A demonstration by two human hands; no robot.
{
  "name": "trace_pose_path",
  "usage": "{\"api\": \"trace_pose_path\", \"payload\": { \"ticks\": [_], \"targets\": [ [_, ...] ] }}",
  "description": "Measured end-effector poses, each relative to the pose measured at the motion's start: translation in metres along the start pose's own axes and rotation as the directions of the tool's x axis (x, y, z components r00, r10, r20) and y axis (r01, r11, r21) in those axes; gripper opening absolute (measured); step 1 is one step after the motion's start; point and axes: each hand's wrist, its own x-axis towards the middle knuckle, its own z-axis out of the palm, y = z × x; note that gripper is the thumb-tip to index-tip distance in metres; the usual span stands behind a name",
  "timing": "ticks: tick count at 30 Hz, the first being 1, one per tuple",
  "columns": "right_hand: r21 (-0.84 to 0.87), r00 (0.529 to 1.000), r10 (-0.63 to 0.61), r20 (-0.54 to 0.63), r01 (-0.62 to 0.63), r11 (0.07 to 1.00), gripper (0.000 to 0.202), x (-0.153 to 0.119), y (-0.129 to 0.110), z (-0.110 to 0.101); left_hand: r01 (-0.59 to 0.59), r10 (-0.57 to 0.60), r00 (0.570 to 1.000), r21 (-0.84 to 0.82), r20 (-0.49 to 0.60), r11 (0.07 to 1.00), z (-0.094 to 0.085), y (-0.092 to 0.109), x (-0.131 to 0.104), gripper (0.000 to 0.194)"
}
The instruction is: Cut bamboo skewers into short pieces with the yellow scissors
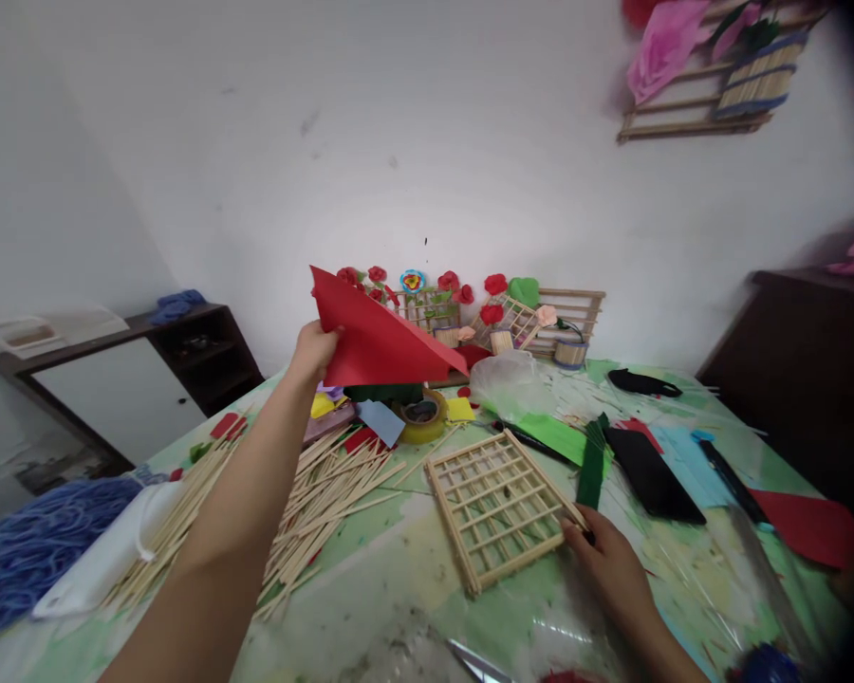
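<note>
My left hand (pixel 318 351) is closed on the left edge of a folded-looking sheet of red paper (pixel 384 341), raised above the back of the table. The paper hides part of what lies behind it. Over on the right, my right hand (pixel 602 550) grips the right side of a lattice panel made of thin wooden sticks (pixel 498 507), which lies on or just over the tabletop. Left of the panel is a spread of loose sticks (pixel 334 512). A dark green paper strip (pixel 592 465) lies just beyond my right hand.
Paper flowers (pixel 494 285) and small stick frames stand against the wall. A tape roll (pixel 427 413), plastic bag (pixel 512 379), black phone (pixel 651 474) and blue-black pen-like tool (pixel 733 479) lie about. Scissors (pixel 476 659) are at the front edge, blue yarn (pixel 43 541) at left.
</note>
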Motion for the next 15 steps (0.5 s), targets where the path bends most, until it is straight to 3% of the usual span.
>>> {"api": "trace_pose_path", "payload": {
  "ticks": [2, 6, 10, 15],
  "targets": [
    [0.038, 0.999, 0.027, 0.022, -0.028, 0.999, 0.041, 0.001, 0.000, 0.000, 0.123, -0.117, 0.980, -0.029, 0.164, 0.992, -0.001, 0.003, 0.001, 0.030],
    [0.128, 0.997, 0.067, 0.039, -0.072, 0.989, 0.040, 0.004, 0.001, -0.001, 0.390, -0.342, 0.836, -0.027, 0.430, 0.920, -0.003, -0.014, -0.005, 0.025],
    [0.211, 0.996, 0.089, 0.005, -0.088, 0.974, 0.036, 0.005, 0.001, 0.000, 0.547, -0.444, 0.715, -0.037, 0.540, 0.837, 0.004, -0.052, -0.018, 0.026],
    [0.321, 0.992, 0.125, 0.011, -0.122, 0.939, 0.037, 0.003, 0.001, 0.002, 0.630, -0.448, 0.639, -0.091, 0.625, 0.771, 0.026, -0.090, -0.028, 0.034]
  ]
}}
